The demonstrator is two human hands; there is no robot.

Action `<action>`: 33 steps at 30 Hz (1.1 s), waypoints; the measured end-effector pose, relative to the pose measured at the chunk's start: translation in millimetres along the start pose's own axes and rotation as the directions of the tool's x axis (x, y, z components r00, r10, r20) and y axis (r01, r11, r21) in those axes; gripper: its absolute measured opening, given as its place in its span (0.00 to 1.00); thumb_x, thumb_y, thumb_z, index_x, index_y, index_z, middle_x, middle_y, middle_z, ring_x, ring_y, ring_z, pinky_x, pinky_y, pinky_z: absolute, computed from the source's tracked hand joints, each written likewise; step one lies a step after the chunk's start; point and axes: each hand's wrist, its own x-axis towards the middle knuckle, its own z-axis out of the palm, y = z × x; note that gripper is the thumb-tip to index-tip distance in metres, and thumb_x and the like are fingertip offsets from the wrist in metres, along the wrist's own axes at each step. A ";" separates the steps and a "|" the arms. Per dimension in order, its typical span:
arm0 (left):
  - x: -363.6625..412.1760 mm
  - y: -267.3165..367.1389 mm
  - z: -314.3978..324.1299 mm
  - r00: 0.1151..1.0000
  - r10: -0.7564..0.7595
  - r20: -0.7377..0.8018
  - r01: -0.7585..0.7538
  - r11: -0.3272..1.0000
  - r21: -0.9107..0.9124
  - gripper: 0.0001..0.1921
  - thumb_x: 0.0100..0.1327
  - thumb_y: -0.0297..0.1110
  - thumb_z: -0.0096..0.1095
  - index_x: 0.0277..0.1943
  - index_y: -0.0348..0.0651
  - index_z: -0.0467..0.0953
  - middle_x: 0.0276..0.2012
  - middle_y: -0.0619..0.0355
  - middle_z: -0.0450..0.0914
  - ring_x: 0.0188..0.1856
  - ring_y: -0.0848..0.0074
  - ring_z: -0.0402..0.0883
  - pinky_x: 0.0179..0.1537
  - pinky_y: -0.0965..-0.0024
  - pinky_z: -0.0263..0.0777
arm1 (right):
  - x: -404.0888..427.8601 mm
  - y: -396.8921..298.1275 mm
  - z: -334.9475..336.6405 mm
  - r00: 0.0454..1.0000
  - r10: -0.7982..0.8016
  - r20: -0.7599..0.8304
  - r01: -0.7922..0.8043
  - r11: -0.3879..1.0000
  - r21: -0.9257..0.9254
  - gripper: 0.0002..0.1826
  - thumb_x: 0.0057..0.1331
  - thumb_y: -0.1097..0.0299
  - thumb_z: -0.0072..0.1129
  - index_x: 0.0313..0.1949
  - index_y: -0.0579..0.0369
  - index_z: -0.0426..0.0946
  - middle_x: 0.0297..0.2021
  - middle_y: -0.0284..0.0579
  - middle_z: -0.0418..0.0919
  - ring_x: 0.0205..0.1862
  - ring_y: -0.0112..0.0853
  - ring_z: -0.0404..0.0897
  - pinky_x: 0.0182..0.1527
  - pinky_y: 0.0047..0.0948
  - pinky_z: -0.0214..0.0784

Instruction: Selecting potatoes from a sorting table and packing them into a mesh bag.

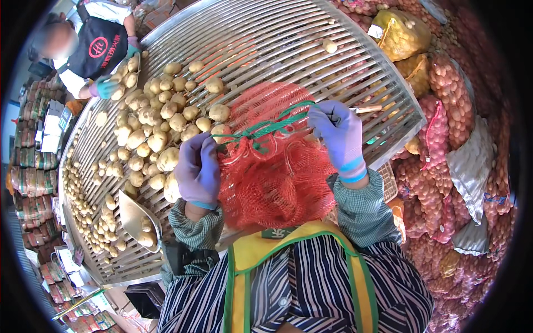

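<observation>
A red mesh bag lies on the slatted metal rack before me, its cloth bunched up near my body. Green cord runs across the gathered part of the bag and is knotted or looped there. My left hand, in a purple glove, pinches the cord's left end. My right hand, gloved alike, is closed on the other end, so the cord stretches between both hands. More red mesh spreads flat beyond the cord. Just past my right hand shows a wooden handle; whatever it belongs to is mostly hidden.
Potatoes are heaped left of the bag, with smaller ones along the rack's left side. A metal scoop holds a few. At upper left, a co-worker in gloves handles another loaded scoop. Full mesh sacks are piled at right.
</observation>
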 end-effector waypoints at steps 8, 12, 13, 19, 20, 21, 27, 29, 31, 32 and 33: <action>-7.2 7.7 11.7 0.983 0.121 0.136 -0.118 0.993 -0.030 0.07 0.66 0.23 0.56 0.45 0.30 0.75 0.28 0.60 0.79 0.30 0.86 0.74 0.33 0.81 0.69 | -16.1 -15.9 22.6 0.952 -0.037 0.303 0.103 0.973 -0.207 0.14 0.59 0.62 0.68 0.30 0.62 0.78 0.20 0.33 0.77 0.23 0.16 0.74 0.25 0.19 0.67; -13.8 15.6 12.0 0.958 0.050 0.283 -0.036 0.998 -0.055 0.07 0.67 0.24 0.55 0.46 0.30 0.75 0.29 0.58 0.82 0.30 0.86 0.74 0.32 0.81 0.70 | -25.9 -12.1 33.9 0.962 0.083 0.261 -0.077 0.996 -0.032 0.13 0.60 0.62 0.68 0.29 0.60 0.79 0.19 0.32 0.76 0.19 0.16 0.72 0.21 0.19 0.65; -15.1 15.8 12.1 0.961 -0.013 0.277 0.045 0.993 -0.109 0.07 0.67 0.24 0.55 0.46 0.31 0.75 0.29 0.57 0.82 0.30 0.86 0.75 0.32 0.81 0.70 | -27.2 -11.5 34.0 0.974 0.101 0.201 -0.125 0.986 0.108 0.12 0.61 0.63 0.66 0.28 0.60 0.79 0.19 0.32 0.76 0.19 0.16 0.71 0.20 0.19 0.64; -5.6 11.5 3.1 0.959 -0.211 0.188 0.223 0.974 -0.046 0.08 0.66 0.26 0.58 0.46 0.33 0.76 0.31 0.57 0.83 0.30 0.85 0.75 0.33 0.80 0.71 | -31.0 -6.3 26.7 0.964 0.192 0.183 -0.231 0.946 0.226 0.06 0.64 0.71 0.60 0.31 0.61 0.81 0.25 0.38 0.80 0.21 0.19 0.73 0.25 0.19 0.64; -2.3 11.5 2.8 0.969 -0.068 0.239 0.056 0.997 0.058 0.09 0.65 0.26 0.60 0.46 0.34 0.76 0.32 0.56 0.83 0.30 0.83 0.76 0.34 0.79 0.71 | -30.7 -6.0 24.6 0.960 0.207 0.188 -0.260 0.905 0.336 0.06 0.64 0.71 0.60 0.33 0.61 0.81 0.26 0.39 0.80 0.22 0.20 0.73 0.25 0.19 0.65; 0.8 12.5 2.6 0.952 0.003 0.307 -0.063 0.981 0.186 0.10 0.64 0.27 0.61 0.47 0.34 0.76 0.32 0.56 0.82 0.30 0.82 0.77 0.34 0.79 0.71 | -30.8 -5.4 23.7 0.960 0.221 0.172 -0.276 0.854 0.441 0.06 0.64 0.71 0.59 0.34 0.62 0.80 0.26 0.39 0.80 0.22 0.20 0.73 0.26 0.20 0.65; 1.3 27.3 9.4 0.811 0.326 0.485 -0.499 0.819 0.284 0.22 0.51 0.39 0.73 0.46 0.38 0.76 0.42 0.51 0.80 0.43 0.59 0.79 0.46 0.62 0.72 | -41.8 -10.4 28.7 0.970 0.128 0.208 -0.189 0.933 0.306 0.06 0.64 0.71 0.58 0.33 0.62 0.80 0.26 0.39 0.80 0.22 0.19 0.73 0.26 0.19 0.64; 2.8 25.5 19.9 0.747 0.370 0.553 -0.610 0.713 0.347 0.20 0.52 0.39 0.72 0.45 0.39 0.77 0.39 0.51 0.81 0.42 0.58 0.79 0.45 0.60 0.71 | -47.7 -13.3 31.8 0.961 0.098 0.259 -0.182 0.929 0.323 0.06 0.64 0.72 0.59 0.33 0.62 0.80 0.25 0.38 0.80 0.22 0.19 0.73 0.25 0.18 0.64; 1.3 23.9 24.1 0.768 0.355 0.533 -0.558 0.779 0.286 0.17 0.54 0.38 0.70 0.44 0.39 0.78 0.37 0.52 0.81 0.40 0.61 0.79 0.43 0.62 0.72 | -50.3 -14.4 30.9 0.961 -0.036 0.275 -0.018 0.981 0.193 0.06 0.63 0.73 0.59 0.32 0.63 0.80 0.24 0.37 0.79 0.21 0.18 0.73 0.24 0.17 0.63; 0.0 22.9 25.6 0.803 0.288 0.522 -0.466 0.848 0.251 0.14 0.56 0.36 0.68 0.43 0.40 0.79 0.35 0.53 0.81 0.37 0.63 0.80 0.41 0.64 0.72 | -49.8 -14.1 27.6 0.984 0.000 0.179 -0.021 0.994 0.110 0.06 0.63 0.73 0.59 0.32 0.63 0.80 0.23 0.37 0.79 0.21 0.18 0.73 0.25 0.18 0.64; -1.8 22.2 26.2 0.793 0.300 0.530 -0.479 0.845 0.238 0.14 0.56 0.36 0.68 0.43 0.40 0.79 0.35 0.53 0.81 0.37 0.63 0.80 0.41 0.64 0.72 | -47.7 -12.1 24.5 0.994 -0.016 0.104 -0.011 0.967 0.253 0.05 0.63 0.74 0.58 0.31 0.63 0.79 0.23 0.38 0.79 0.21 0.19 0.73 0.26 0.19 0.64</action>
